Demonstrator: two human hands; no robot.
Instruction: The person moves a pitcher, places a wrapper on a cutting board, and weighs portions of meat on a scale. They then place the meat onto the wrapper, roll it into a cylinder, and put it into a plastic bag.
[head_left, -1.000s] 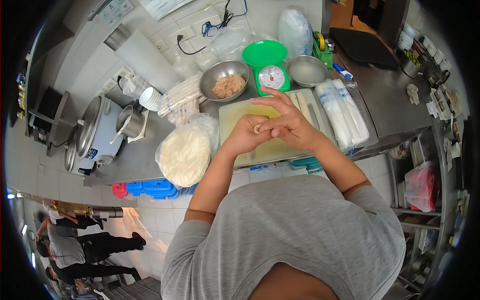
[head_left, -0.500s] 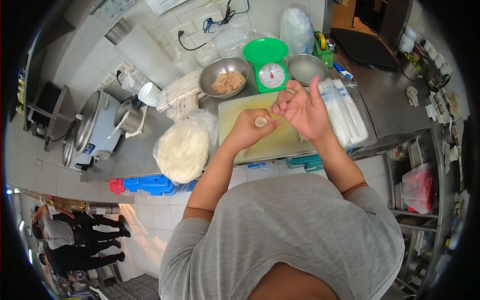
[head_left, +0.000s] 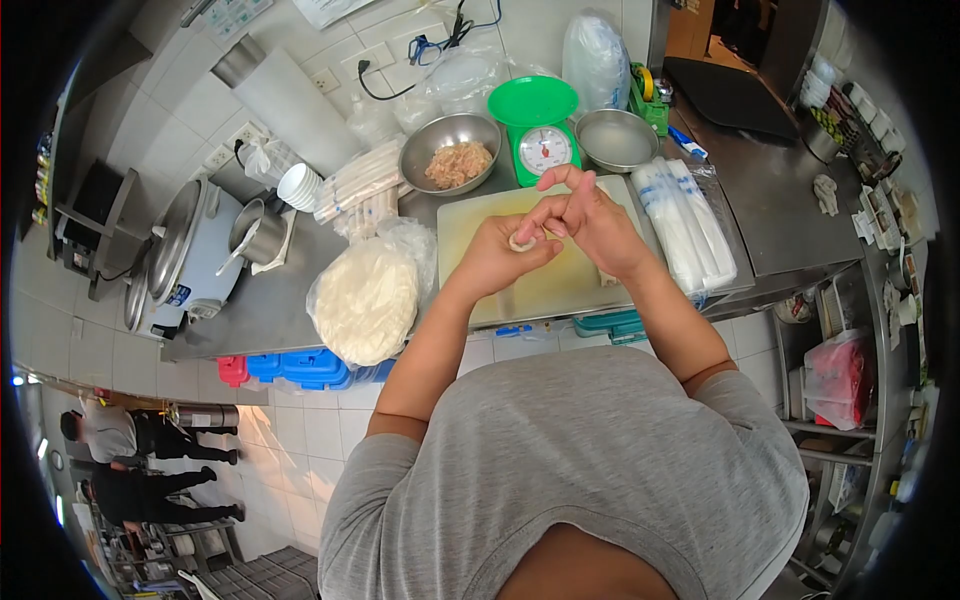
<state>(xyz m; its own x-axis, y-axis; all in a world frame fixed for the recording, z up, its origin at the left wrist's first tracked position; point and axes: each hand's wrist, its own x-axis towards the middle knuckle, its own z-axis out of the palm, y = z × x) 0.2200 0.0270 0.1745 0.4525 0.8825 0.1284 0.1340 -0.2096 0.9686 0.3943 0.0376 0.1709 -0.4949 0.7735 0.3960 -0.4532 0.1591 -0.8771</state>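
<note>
Above the yellowish cutting board [head_left: 475,225], my left hand [head_left: 497,260] is wrapped round a small pale piece of food [head_left: 520,243], whose end shows between thumb and fingers. My right hand [head_left: 595,225] touches that piece with a fingertip, its fingers apart and partly bent. Behind the board stands a metal bowl [head_left: 412,160] with minced pinkish filling [head_left: 457,165]. A plastic bag of round white dough sheets [head_left: 365,305] lies left of the board. Another pale piece [head_left: 607,280] lies on the board beneath my right wrist, partly hidden.
A green scale [head_left: 543,145] and a metal bowl with liquid [head_left: 617,140] stand behind the board. Packs of white plastic bags [head_left: 685,225] lie at its right. A large cooker [head_left: 190,250] and small pot [head_left: 258,238] stand left. Two people [head_left: 150,495] are at lower left.
My right hand has moved left and down, bringing a fingertip onto the pale piece in my left hand. The people in the background have shifted.
</note>
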